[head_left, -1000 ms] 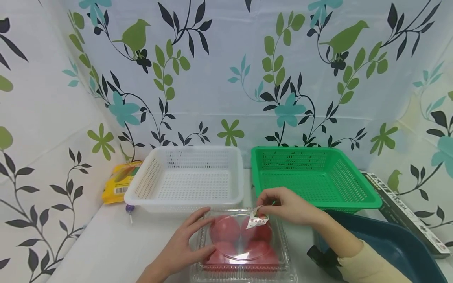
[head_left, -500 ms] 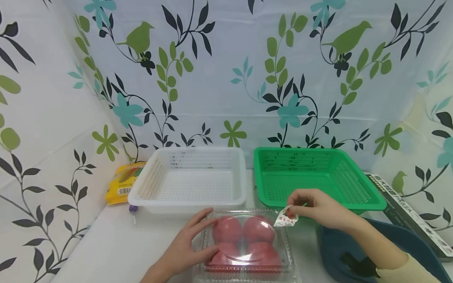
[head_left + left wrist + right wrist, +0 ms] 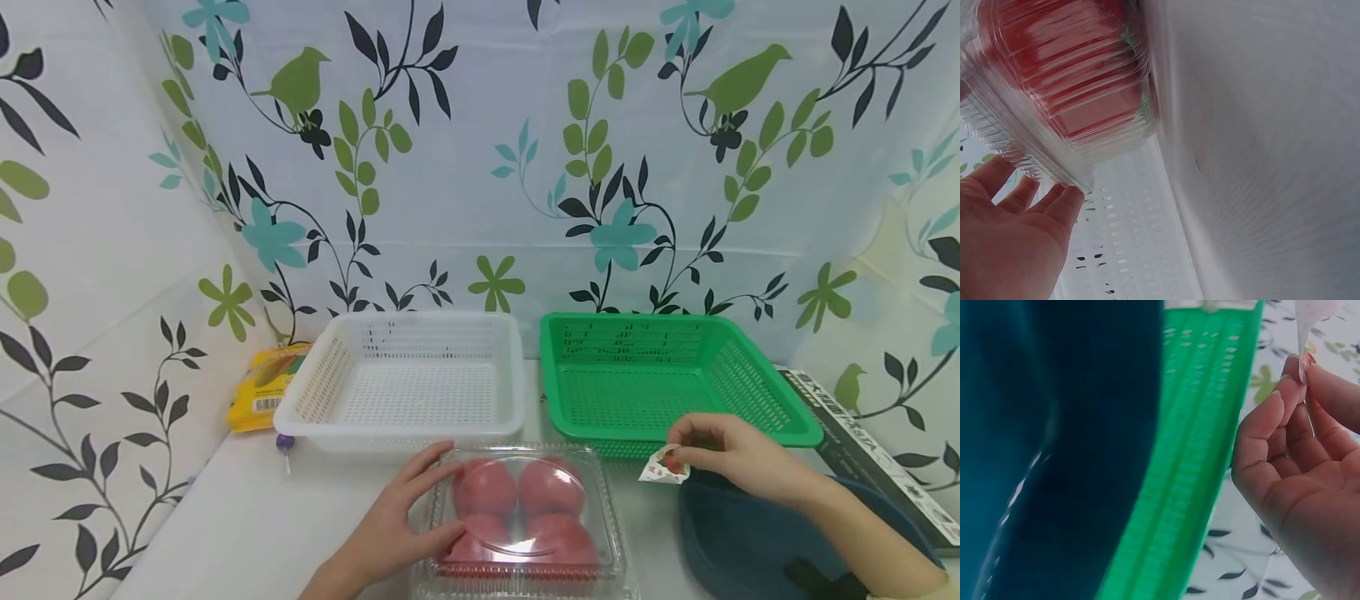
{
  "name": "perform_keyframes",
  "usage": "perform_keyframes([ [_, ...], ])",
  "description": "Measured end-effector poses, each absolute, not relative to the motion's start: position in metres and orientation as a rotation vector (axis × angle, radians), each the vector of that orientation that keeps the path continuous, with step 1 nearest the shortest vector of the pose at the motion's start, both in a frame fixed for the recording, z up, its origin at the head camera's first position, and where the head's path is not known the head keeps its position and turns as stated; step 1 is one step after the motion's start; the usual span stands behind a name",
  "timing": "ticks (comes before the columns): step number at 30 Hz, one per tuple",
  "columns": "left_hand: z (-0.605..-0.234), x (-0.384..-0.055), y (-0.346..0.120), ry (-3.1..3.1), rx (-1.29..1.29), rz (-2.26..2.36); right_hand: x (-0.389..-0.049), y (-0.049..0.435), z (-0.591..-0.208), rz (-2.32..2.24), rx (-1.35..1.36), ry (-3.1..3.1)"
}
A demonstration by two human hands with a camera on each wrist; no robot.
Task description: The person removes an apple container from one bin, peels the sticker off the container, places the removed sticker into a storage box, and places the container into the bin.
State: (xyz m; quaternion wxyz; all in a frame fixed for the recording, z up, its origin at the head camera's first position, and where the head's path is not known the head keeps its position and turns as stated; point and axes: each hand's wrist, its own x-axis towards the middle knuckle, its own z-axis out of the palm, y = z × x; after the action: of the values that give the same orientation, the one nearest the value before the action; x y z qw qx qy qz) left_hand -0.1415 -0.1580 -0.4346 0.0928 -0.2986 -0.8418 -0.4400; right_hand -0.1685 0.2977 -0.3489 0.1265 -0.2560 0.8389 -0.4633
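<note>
Bird-and-leaf curtain (image 3: 450,200) behind white table (image 3: 247,517). Left hand (image 3: 393,521), fingers spread, touching without gripping at nine o'clock of clear box (image 3: 525,587), itself at six o'clock; paper label (image 3: 660,468), pinched by right hand (image 3: 738,458), past two o'clock from box. Slackened pinch could drop label into blue bin (image 3: 742,533), four o'clock.

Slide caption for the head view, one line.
Left hand touches a clear box of round red items; right hand pinches a printed white slip.
</note>
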Motion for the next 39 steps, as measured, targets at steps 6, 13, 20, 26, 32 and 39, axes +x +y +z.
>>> perform_keyframes([
  [6, -0.436, -0.141, -0.159, -2.497, -0.881, -1.293, -0.167, 0.323, -0.359, -1.298, -0.707, 2.472],
  [13, -0.434, -0.141, -0.159, -2.501, -0.884, -1.309, -0.165, 0.347, -0.364, -1.264, -0.591, 2.438],
  [20, -0.435, -0.142, -0.158, -2.508, -0.884, -1.325, -0.167, 0.370, -0.377, -1.303, -0.701, 2.241],
  [26, -0.435, -0.141, -0.158, -2.505, -0.883, -1.325, -0.170, 0.374, -0.386, -1.260, -0.827, 2.202],
  [32, -0.434, -0.140, -0.159, -2.506, -0.883, -1.334, -0.173, 0.369, -0.394, -1.135, -0.892, 2.246],
  [39, -0.434, -0.140, -0.159, -2.500, -0.885, -1.318, -0.174, 0.366, -0.396, -1.053, -0.820, 2.282],
])
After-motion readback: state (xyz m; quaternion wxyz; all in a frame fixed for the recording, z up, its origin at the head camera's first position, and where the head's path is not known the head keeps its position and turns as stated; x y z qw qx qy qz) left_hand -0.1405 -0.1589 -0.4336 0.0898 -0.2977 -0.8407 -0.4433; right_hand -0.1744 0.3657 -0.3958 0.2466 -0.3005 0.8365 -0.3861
